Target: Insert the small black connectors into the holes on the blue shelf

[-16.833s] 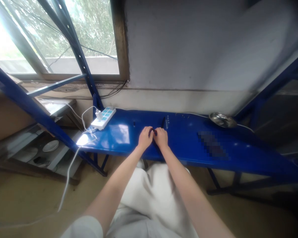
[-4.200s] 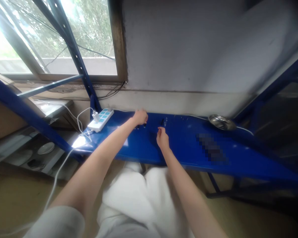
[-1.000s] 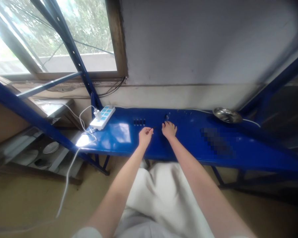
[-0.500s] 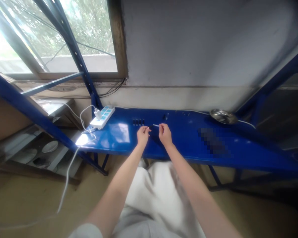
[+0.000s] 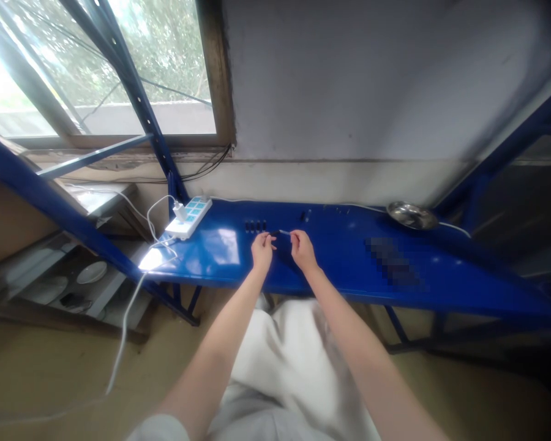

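Over the blue table [image 5: 330, 269], my left hand [image 5: 261, 250] pinches a small dark piece [image 5: 274, 233]. My right hand [image 5: 302, 248], just to its right, is closed on a thin, pale, stick-like piece [image 5: 284, 232] that points left at the dark one. Their tips are close together; whether they touch I cannot tell. Just beyond my left hand stand several small black cylinders [image 5: 256, 226] in a row. A small dark piece and a clear one [image 5: 305, 215] lie farther back, beyond my right hand.
A white power strip [image 5: 189, 218] with a plugged-in cable sits at the table's left end. At the back right is a shiny metal bowl [image 5: 412, 215], with tiny bits [image 5: 342, 211] to its left. A blurred-out dark object [image 5: 392, 260] lies to the right. Blue posts [image 5: 140, 104] frame the table.
Both hands have shifted very slightly left with their pieces. The pale piece now tilts a little more, its left tip higher. The things on the table stay put.
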{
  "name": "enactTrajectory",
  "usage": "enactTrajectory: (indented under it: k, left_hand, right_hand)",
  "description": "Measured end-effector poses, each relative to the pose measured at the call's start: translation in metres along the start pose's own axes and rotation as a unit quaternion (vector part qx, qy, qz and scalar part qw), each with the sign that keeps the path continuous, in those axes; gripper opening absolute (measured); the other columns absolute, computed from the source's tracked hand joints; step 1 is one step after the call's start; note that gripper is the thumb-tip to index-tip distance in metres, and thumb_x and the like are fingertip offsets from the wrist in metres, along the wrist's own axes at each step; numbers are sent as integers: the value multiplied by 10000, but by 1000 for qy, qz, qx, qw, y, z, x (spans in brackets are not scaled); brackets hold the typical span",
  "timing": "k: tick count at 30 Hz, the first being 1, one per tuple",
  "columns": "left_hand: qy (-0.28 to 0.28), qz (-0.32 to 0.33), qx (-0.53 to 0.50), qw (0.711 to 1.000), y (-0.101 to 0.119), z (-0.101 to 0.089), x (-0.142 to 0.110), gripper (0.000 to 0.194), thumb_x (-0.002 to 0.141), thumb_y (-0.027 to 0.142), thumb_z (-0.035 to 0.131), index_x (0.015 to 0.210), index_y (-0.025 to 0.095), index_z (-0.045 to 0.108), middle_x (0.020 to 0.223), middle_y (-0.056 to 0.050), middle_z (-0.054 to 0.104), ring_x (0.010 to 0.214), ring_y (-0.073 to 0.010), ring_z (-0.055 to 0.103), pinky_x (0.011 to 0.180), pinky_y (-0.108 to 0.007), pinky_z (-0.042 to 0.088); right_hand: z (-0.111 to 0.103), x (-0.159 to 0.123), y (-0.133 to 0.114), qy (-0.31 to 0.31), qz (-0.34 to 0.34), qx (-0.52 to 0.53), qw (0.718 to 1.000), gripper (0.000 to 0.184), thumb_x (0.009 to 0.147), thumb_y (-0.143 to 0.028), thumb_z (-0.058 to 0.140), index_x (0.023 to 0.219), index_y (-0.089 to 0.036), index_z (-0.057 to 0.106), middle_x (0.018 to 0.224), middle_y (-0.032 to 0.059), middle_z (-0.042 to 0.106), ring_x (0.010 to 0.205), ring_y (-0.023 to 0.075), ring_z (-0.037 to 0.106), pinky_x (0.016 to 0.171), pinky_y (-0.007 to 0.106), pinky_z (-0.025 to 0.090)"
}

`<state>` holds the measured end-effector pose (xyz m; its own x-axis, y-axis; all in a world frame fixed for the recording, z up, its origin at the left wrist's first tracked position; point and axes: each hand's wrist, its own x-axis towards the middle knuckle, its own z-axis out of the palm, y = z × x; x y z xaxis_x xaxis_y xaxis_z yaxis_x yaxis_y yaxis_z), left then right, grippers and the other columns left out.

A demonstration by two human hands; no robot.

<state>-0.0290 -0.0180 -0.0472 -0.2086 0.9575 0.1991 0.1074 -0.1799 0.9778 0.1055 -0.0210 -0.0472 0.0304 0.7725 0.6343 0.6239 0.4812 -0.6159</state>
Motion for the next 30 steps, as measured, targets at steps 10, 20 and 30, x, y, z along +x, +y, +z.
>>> enactTrajectory:
  k: [10,20,30]
  left_hand:
    - [-67,26,-10,997,0,1,-1,331,823,287,497,1127,180,570,1017,-82,632,653,-115,614,716,-281,481]
    - [-46,40,-17,998,-1,-1,0,286,825,324,481,1039,178,604,950,-67,645,595,-97,611,585,-223,462]
    - [-21,22,-56,998,1,0,0,230,817,355,474,876,159,578,823,-34,626,494,-90,597,517,-207,436]
  right_hand:
    - [7,2,6,-48,-12,-21,999,340,897,-318,270,1066,-152,513,973,127,590,922,215,552,842,400,442]
    - [9,0,10,-83,8,-31,996,358,890,-282,285,1148,-162,502,1071,116,589,952,198,568,883,382,439]
    - [7,2,3,-100,-3,-42,994,394,900,-308,248,1158,-162,507,1151,126,561,1074,212,523,933,392,412]
